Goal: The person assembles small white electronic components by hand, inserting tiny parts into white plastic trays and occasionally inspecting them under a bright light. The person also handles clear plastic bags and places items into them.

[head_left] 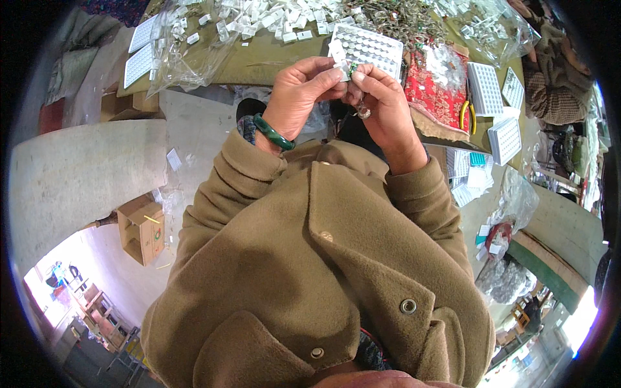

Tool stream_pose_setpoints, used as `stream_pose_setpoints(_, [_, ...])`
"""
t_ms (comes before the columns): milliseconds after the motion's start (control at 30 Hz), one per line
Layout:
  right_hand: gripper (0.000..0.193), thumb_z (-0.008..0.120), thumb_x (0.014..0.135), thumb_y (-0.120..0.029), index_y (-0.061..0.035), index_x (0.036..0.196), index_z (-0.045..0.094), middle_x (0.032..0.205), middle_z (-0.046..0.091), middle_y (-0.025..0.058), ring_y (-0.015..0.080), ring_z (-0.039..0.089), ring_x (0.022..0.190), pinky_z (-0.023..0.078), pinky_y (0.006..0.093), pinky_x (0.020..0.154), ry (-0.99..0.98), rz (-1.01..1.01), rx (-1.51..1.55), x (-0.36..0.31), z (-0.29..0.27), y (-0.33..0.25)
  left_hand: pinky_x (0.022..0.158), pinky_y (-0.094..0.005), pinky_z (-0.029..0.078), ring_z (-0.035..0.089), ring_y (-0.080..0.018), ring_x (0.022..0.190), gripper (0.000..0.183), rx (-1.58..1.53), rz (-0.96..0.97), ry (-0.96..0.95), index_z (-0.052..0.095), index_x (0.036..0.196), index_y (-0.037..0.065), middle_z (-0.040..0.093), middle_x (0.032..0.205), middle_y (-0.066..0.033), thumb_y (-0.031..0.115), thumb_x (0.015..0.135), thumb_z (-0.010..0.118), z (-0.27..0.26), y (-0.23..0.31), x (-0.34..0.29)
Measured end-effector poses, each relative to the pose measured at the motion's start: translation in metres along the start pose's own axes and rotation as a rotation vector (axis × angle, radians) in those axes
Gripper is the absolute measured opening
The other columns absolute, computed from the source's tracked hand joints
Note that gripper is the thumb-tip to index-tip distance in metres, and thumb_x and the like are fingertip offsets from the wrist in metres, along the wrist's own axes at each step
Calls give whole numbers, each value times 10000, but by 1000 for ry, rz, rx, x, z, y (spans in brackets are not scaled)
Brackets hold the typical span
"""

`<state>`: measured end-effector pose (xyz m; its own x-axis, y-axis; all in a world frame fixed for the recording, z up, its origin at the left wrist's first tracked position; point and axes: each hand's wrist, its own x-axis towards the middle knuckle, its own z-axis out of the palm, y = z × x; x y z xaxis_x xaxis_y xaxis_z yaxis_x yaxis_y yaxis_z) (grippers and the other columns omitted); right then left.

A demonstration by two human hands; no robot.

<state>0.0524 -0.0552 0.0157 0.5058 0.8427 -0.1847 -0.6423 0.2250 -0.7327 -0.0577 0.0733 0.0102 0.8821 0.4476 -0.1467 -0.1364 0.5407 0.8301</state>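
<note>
Both hands meet over the near edge of the table. My left hand (299, 90), with a green bangle at its wrist, is closed and pinches a small white card (337, 52) between thumb and fingers. Against it, my right hand (387, 103) is closed on a small piece of jewellery with a green part (352, 68). A shiny metal end (364, 112) hangs below the right fingers. How the jewellery meets the card is too small to tell. Just behind the hands lies a white tray (381, 48) with rows of round spots.
Many white cards (284, 19) are heaped at the back, beside a tangled pile of metal jewellery (394, 19). To the right are a red patterned cloth (420, 97), yellow-handled pliers (464, 116) and stacked white trays (485, 90). A plastic bag (194, 64) lies left; a cardboard box (141, 229) stands below.
</note>
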Motion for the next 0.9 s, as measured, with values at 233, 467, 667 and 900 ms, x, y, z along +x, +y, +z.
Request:
stream_pose_setpoints(233, [59, 613, 896, -75, -23, 915, 634, 753, 607, -4, 71, 532, 662, 424, 227, 639, 102, -103, -236, -4, 5, 3, 742, -230, 549, 636, -89, 808, 295, 101, 52, 48, 628, 1156, -16, 678, 960, -56, 111, 894, 680, 6, 3, -1])
stream_pose_setpoints(467, [44, 622, 881, -54, -18, 905, 629, 750, 620, 13, 75, 544, 658, 439, 237, 634, 117, -103, -186, 0, 6, 5, 727, -213, 542, 617, -67, 807, 282, 223, 196, 115, 653, 1161, -10, 689, 964, -52, 99, 901, 667, 13, -5, 1])
stream_pose_setpoints(667, [44, 615, 887, -36, -20, 924, 632, 780, 629, 14, 73, 552, 683, 441, 222, 632, 125, -122, -306, 3, 1, 1, 707, -228, 544, 630, -78, 813, 289, 537, 266, 96, 641, 1170, -35, 697, 956, -73, 109, 920, 640, 17, -8, -1])
stream_pose_setpoints(900, [105, 638, 852, -14, 5, 955, 627, 807, 644, 29, 85, 571, 700, 454, 222, 644, 116, -96, -343, 2, 3, 4, 701, -247, 539, 668, -112, 804, 223, 124, -63, 147, 667, 1077, -6, 696, 891, -42, 161, 933, 629, 10, -4, 3])
